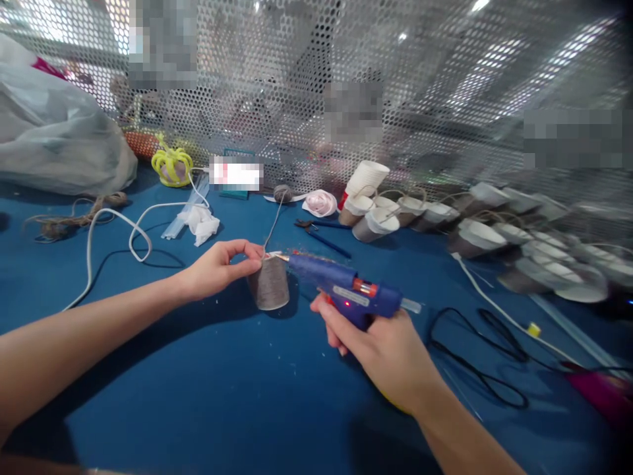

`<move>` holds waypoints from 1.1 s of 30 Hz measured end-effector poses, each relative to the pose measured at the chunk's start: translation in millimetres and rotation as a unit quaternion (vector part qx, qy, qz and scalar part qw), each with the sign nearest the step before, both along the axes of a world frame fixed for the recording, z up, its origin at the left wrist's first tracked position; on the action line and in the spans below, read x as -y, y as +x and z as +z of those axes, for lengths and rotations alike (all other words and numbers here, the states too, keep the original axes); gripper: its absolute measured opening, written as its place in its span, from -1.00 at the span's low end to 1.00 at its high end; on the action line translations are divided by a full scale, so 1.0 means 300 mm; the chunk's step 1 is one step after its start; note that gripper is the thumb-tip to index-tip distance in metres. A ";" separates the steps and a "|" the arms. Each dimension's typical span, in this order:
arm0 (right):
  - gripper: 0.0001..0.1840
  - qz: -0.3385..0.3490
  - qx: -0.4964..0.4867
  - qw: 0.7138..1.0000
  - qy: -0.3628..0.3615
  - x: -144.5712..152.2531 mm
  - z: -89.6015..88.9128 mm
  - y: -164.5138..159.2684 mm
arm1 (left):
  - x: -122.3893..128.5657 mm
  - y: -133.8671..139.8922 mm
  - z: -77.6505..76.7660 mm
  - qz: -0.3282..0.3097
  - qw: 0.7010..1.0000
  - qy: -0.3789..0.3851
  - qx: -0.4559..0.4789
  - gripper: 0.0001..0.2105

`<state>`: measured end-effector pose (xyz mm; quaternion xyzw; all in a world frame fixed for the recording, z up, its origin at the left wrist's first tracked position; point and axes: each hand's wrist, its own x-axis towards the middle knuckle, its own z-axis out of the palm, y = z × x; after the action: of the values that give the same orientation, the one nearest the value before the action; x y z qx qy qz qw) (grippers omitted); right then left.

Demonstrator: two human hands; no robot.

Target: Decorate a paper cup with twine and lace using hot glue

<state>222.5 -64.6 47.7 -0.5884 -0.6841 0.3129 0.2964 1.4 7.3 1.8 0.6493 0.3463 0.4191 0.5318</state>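
Note:
A paper cup wrapped in grey-brown yarn stands upside down on the blue table, its white rim at the bottom. At its upper edge, the thumb and forefinger of my left hand pinch the yarn strand. That strand runs up and back to a small grey yarn ball. Wrapped around a blue glue gun, my right hand has a finger by the trigger. The gun's nozzle points left and meets the cup's upper edge; a small red light glows on its body, and a clear glue stick pokes out behind.
Yarn-wrapped cups with cord handles line the back right. Blue-handled pliers and a pink ribbon roll lie behind the cup. A black cable coils at right, a white cable at left. Perforated metal mesh rises behind.

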 end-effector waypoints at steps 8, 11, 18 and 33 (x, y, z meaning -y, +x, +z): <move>-0.66 0.023 0.096 0.989 0.108 0.000 -0.032 -0.004 | 0.005 0.004 -0.001 -0.002 0.999 0.030 -0.027 -0.80; -0.69 0.024 0.116 0.986 0.118 0.002 -0.034 -0.002 | 0.009 0.005 0.001 -0.008 0.999 0.036 -0.029 -0.80; -0.68 -0.009 0.121 0.986 0.116 0.021 -0.014 -0.010 | 0.011 0.004 0.008 -0.012 0.999 0.043 -0.028 -0.79; -0.74 -0.012 0.099 0.990 0.098 0.031 -0.009 -0.021 | 0.010 -0.001 0.012 -0.014 0.998 0.048 -0.042 -0.81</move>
<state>216.1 -73.8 45.1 -0.5931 -0.7300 0.1809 0.2873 1.1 4.2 5.4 0.6960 0.3388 0.3995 0.4911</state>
